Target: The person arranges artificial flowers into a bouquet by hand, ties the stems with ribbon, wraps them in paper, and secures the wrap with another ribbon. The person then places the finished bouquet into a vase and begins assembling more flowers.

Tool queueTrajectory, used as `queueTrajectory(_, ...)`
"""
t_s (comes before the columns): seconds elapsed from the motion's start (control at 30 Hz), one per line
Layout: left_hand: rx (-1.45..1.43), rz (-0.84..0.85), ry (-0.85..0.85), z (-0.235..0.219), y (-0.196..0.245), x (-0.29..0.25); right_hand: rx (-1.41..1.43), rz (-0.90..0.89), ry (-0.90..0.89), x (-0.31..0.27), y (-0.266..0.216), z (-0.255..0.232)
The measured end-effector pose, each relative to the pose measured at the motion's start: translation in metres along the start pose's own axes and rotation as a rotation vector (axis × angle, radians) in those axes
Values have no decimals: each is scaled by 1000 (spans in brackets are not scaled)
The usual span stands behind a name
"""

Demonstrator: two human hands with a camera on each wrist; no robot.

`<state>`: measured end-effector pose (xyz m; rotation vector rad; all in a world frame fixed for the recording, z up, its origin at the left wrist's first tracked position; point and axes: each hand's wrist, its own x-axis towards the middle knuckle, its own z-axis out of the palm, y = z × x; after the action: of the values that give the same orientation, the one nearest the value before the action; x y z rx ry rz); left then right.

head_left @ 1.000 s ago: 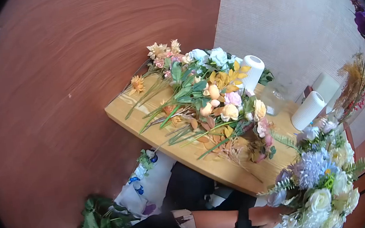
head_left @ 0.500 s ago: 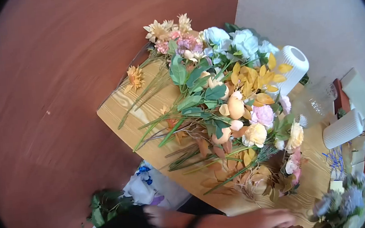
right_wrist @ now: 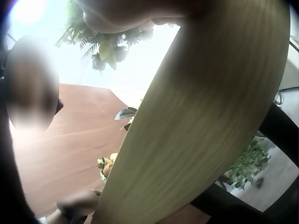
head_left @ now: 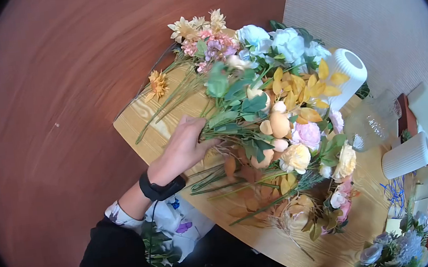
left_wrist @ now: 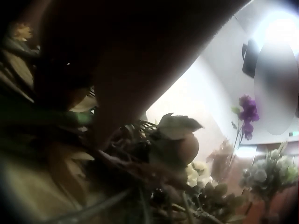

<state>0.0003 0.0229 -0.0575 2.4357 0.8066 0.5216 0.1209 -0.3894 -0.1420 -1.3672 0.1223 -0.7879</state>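
The left hand [head_left: 181, 146] has swung from beside the bouquet [head_left: 408, 246] leftward over the table [head_left: 144, 124], now gripping leafy stems [head_left: 215, 128]; the right hand [right_wrist: 124, 15] is near the bouquet, its grip unclear.

Leafy stem bundle [head_left: 225, 115]: multiple thin green stems with broad, rounded green leaves. Pose: stems directed toward the surface's [head_left: 141, 121] left edge, leaves toward its middle; leaves overlap peach, rounded buds. Whether the buds share these stems cannot be determined.

Bouquet [head_left: 404, 247]: gathered blooms, pale blue, lavender and white, with green, fern-like sprigs. Pose: upright, blooms uppermost. Location: lower right in the head view, partly cut off by the frame.
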Motion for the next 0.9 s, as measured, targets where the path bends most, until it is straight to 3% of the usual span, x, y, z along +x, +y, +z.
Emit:
queueTrajectory(0.07, 129, 251, 23, -6, 5, 3, 27, 67, -1, -2, -6, -1)
queueTrajectory(0.1, 143, 258, 21, -6, 9, 5, 41, 106, 1, -4, -8, -1)
queueTrajectory(0.2, 125, 161, 41, -9, 23, 14, 107, 215, 3, -5, -18, 5)
queueTrajectory(0.27, -145, -42, -132, -11, 33, 24, 153, 283, 21, -3, -27, 6)
queueTrajectory(0.33, -134, 74, -99, 3, 16, 34, 214, 352, 34, -1, -32, 10)
queueTrajectory(0.4, -184, -64, -202, 5, 17, 37, 307, 316, 40, 3, -26, 4)
queueTrajectory(0.47, -173, -49, -222, 3, 30, 36, 586, 448, -254, 10, -16, -16)
queueTrajectory(0.53, -188, -349, -186, 1, 33, 36, 616, 491, -251, 11, -15, -22)
queueTrajectory(0.57, -190, -387, -91, -3, 47, 33, 639, 545, -254, 11, -17, -21)
queueTrajectory(0.6, -194, -377, -87, 0, 33, 37, 658, 598, -260, 12, -18, -21)
queueTrajectory(0.67, -88, 14, 249, 10, -14, 46, 644, 588, -328, 12, -9, -27)
queueTrajectory(0.7, -103, 7, 221, -5, 19, 34, 611, 566, -363, 12, -8, -28)
queueTrajectory(0.73, -89, 221, 275, -10, 14, 29, 579, 543, -397, 12, -7, -27)
queueTrajectory(0.77, -95, 218, 280, -20, -10, 31, 578, 538, -404, 13, -6, -27)
queueTrajectory(0.83, -888, 160, 175, -43, -94, 52, 573, 519, -406, 13, -6, -26)
queueTrajectory(0.87, -1283, 128, 108, -48, -115, 58, 571, 514, -412, 13, -10, -22)
queueTrajectory(0.9, -1192, -106, 279, -70, -25, 27, 534, 498, -375, 15, -17, -18)
